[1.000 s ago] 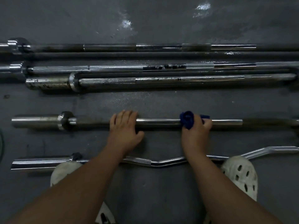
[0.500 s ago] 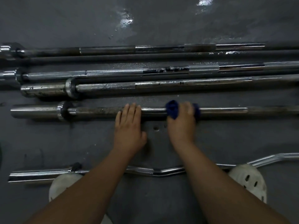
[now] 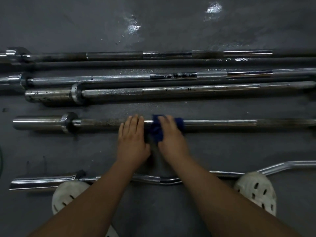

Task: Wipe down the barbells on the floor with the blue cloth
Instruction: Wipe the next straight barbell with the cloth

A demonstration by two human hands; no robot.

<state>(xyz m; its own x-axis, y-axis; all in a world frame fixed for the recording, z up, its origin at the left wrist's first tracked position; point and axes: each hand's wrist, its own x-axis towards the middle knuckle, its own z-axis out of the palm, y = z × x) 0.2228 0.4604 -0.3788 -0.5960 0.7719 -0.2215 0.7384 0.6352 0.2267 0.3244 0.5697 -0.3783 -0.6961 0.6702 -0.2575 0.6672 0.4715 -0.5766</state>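
Fingers (image 3: 135, 122) of the left hand (image 3: 132, 141): straight, pressed together, flat on the rusty knurled section of the straight steel barbell (image 3: 222, 123). Fingers (image 3: 166, 120) of the right hand (image 3: 171, 137): curled over the crumpled blue cloth (image 3: 156, 132), wrapping it round the smooth shaft. The barbell lies on the grainy floor (image 3: 68, 23), between pitted chrome bars (image 3: 171, 92) and a wavy chrome curl bar (image 3: 153, 178).

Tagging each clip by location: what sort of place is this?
Probably a gym or weight room: straight barbells lie side by side on a dark floor, plus a bent curl bar.
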